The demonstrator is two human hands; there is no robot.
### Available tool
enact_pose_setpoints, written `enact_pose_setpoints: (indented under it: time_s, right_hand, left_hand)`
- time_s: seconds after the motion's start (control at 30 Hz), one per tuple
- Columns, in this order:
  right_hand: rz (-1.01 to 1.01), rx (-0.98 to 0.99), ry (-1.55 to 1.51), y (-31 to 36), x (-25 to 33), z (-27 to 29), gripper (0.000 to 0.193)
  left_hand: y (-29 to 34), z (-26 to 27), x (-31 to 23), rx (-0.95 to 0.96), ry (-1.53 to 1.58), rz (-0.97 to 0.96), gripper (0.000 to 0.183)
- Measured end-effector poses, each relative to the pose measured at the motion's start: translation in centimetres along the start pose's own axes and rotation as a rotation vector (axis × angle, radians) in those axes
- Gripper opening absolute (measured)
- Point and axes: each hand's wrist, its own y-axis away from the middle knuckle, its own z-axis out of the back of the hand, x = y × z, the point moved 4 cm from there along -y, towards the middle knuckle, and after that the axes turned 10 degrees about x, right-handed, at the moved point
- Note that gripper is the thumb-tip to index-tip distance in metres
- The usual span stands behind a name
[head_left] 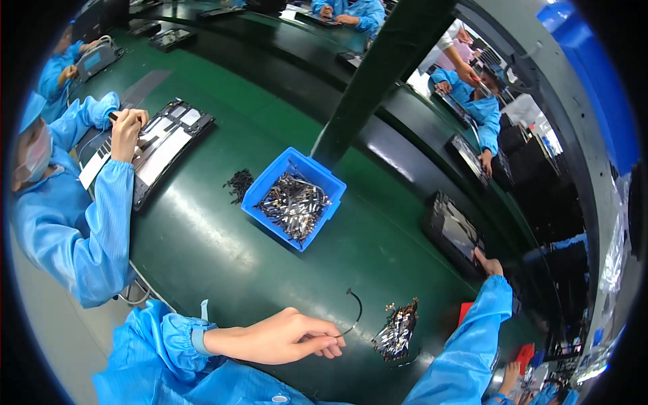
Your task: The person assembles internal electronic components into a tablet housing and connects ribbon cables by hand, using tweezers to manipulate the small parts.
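Observation:
My left hand (290, 336) is above the green table near its front edge, fingers closed in a pinch. From the fingertips a thin black cable (360, 312) curves up to a small dark end. Reaching out to the right, my right hand (493, 266) grips the near edge of a flat black electronic device (457, 233) with a greyish panel; some of its fingers are hidden. Between my arms lies a loose pile of short cables (397, 331) with silvery and gold-coloured parts.
A blue bin (332, 178) of small cable parts stands mid-table, with small black pieces (239, 185) beside it. Behind it rises a dark post (364, 81). At left, a co-worker (74, 196) handles an opened device (172, 138). A conveyor (395, 152) runs beyond.

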Motion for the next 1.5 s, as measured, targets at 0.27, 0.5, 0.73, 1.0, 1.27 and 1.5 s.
enact_pose_setpoints:
  time_s: [0.27, 0.5, 0.73, 1.0, 1.27, 1.5]
  right_hand:
    - [0.504, -0.034, -0.993, 8.2, 9.9, 3.0, 0.066]
    - [0.875, 0.646, -0.514, 20.0, 20.6, -4.7, 0.048]
    - [0.93, 0.989, -0.122, 28.4, 25.6, -13.9, 0.048]
    - [1.39, 0.279, 0.103, 43.4, 22.8, -12.4, 0.046]
    - [1.025, 0.436, -0.513, 46.4, 21.5, -18.0, 0.026]
    - [0.696, 0.648, -0.672, 43.5, 22.3, -19.9, 0.024]
  left_hand:
    - [2.6, -0.8, -1.9, -0.128, -0.106, -0.091, 0.022]
    - [5.8, -1.0, -2.7, -0.103, -0.131, -0.059, 0.02]
    - [6.6, -1.5, -0.7, 0.006, -0.098, 0.011, 0.019]
    - [5.6, -1.9, 2.5, 0.017, -0.015, 0.091, 0.018]
    - [5.2, -1.7, 2.5, -0.12, -0.181, -0.045, 0.013]
    - [6.1, -0.1, 3.2, -0.472, -1.101, -0.238, 0.026]
